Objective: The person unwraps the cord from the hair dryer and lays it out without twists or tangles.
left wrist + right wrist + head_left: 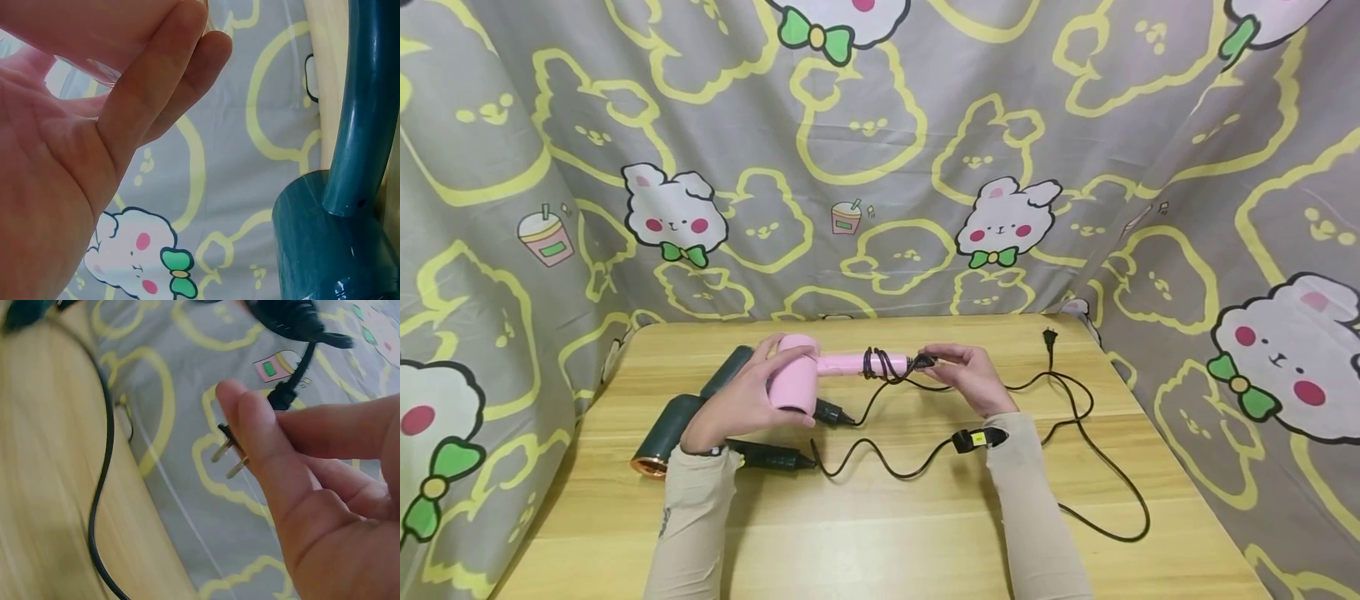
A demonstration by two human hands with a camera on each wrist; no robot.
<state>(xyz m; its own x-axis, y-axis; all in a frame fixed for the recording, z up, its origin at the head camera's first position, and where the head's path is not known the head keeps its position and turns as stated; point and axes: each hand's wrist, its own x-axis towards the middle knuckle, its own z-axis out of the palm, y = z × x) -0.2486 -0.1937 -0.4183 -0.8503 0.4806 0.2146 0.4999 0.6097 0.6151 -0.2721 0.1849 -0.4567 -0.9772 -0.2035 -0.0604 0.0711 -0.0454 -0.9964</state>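
My left hand [737,400] grips the barrel of a pink hair dryer [794,383], held above the table with its handle pointing right. A black cord [878,364] is wound in several loops around that handle. At the handle's end, my right hand [976,379] pinches the cord's plug between thumb and fingers. In the right wrist view the two metal prongs of the plug [236,464] stick out past the thumb. Below the left hand lie two dark green hair dryers, one nearer [676,421] and one farther back [727,371], partly hidden by the left hand and forearm.
A black cord [904,477] runs from the nearer green dryer towards a cord end with a yellow label [977,438] beside the right sleeve. Another cord loops over the table's right side, its plug [1050,337] near the back edge. Patterned curtains [910,167] surround the wooden table [850,542].
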